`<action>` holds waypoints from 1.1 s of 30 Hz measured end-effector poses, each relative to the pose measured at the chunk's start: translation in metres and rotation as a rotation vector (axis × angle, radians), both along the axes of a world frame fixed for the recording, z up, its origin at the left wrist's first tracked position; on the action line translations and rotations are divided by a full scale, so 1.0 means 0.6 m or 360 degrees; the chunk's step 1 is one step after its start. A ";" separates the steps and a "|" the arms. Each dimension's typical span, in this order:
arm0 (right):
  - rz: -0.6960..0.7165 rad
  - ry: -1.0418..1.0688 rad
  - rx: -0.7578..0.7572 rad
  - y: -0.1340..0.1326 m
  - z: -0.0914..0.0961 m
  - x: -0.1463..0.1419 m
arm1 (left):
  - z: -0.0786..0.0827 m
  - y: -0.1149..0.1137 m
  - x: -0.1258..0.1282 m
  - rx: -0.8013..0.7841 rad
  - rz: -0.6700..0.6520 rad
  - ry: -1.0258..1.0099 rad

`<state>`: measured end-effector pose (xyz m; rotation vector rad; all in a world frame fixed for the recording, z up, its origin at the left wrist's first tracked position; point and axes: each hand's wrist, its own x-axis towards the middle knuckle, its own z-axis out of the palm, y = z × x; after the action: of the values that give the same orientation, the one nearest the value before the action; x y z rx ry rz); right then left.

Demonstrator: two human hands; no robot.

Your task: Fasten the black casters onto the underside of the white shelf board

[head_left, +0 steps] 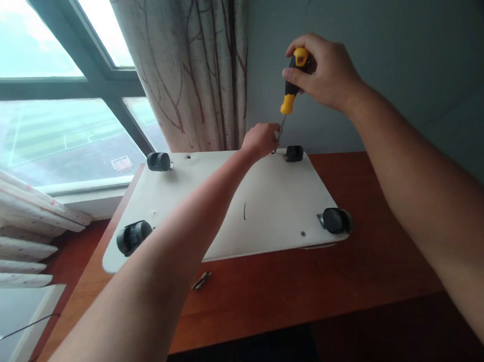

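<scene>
My right hand [329, 73] is closed around the yellow and black handle of a screwdriver [288, 103], which is tilted with its tip down. The tip meets the far edge of a white panel [267, 196], at a hole beside the far right caster [294, 154]. Down by the metal shaft, my left hand [261, 139] has its fingers curled in and pinched against it; part of the grip is hidden behind the hand. Three other black casters stand on the panel: far left [158, 161], near left [134, 238] and near right [336, 220].
Under the panel is a reddish-brown wooden table [249, 300]. Several small metal fasteners [201, 280] lie near its front edge. A patterned curtain [194, 69] hangs behind, next to a window [50, 127] at left. A grey wall [402, 56] rises behind on the right.
</scene>
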<state>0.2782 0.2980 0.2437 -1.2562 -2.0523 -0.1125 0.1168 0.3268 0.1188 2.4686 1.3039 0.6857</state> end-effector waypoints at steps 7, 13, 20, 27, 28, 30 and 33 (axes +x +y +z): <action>-0.0014 -0.0037 -0.0006 0.003 -0.003 -0.006 | -0.008 -0.001 -0.009 -0.0027 0.0023 -0.0053; -0.0049 -0.0169 0.0051 0.003 -0.016 -0.015 | -0.020 -0.007 -0.008 -0.0060 0.0031 -0.0025; -0.0088 -0.0131 0.0077 0.017 -0.037 -0.014 | -0.009 -0.026 -0.023 -0.0096 0.0104 0.0106; -0.0340 -0.0025 0.0053 0.032 -0.034 -0.026 | 0.045 -0.150 -0.077 -0.0067 -0.0003 0.0419; -0.0394 -0.0034 0.0040 0.034 -0.032 -0.028 | 0.046 -0.180 -0.087 -0.0032 -0.0030 0.0444; -0.0512 -0.0044 -0.0011 0.038 -0.027 -0.032 | 0.038 -0.244 -0.110 0.0064 -0.0024 0.0409; -0.0596 0.0006 -0.0192 0.040 -0.014 -0.036 | 0.008 -0.339 -0.150 0.0222 0.0037 0.0192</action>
<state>0.2563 0.3218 0.2351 -1.7046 -1.8214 -0.1603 0.0270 0.1236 0.1236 2.6466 1.3731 0.6635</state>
